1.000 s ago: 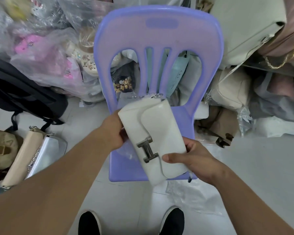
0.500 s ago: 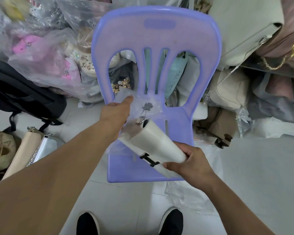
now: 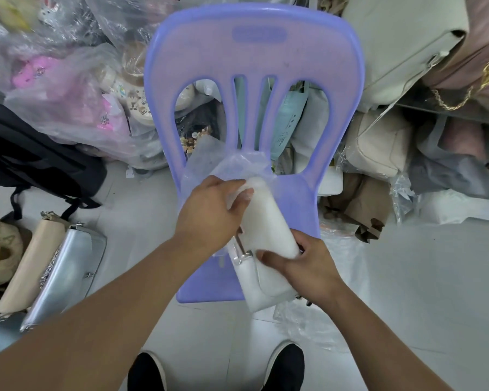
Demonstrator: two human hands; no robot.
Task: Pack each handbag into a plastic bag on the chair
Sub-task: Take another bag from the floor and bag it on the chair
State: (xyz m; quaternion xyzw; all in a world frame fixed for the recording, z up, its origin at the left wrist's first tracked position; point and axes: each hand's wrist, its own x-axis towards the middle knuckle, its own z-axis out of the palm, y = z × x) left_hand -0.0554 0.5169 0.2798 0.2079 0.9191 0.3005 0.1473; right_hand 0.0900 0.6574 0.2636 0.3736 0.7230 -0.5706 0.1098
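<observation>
The handbag's [image 3: 268,286] near end is gripped by the right hand [image 3: 308,266], so that it can be fed forward. Its far end is sheathed in the plastic bag [image 3: 232,165], whose mouth is pinched by the left hand [image 3: 209,213] to hold it wide. Both are held just above the chair [image 3: 294,198] seat.

Light was bright, flat and diffuse, no clear source; shadows were faint and soft on the floor [image 3: 407,277]. The white handbag [image 3: 268,283] ran near clipping, little surface detail, and the plastic bag [image 3: 237,167] over its top end hazed it further. Specular glare sat on the clear bags [image 3: 76,88] top left. Heavy fisheye: chair [image 3: 254,66] back bowed, forearms [image 3: 96,320] ballooned at the bottom edge, corners went soft.
</observation>
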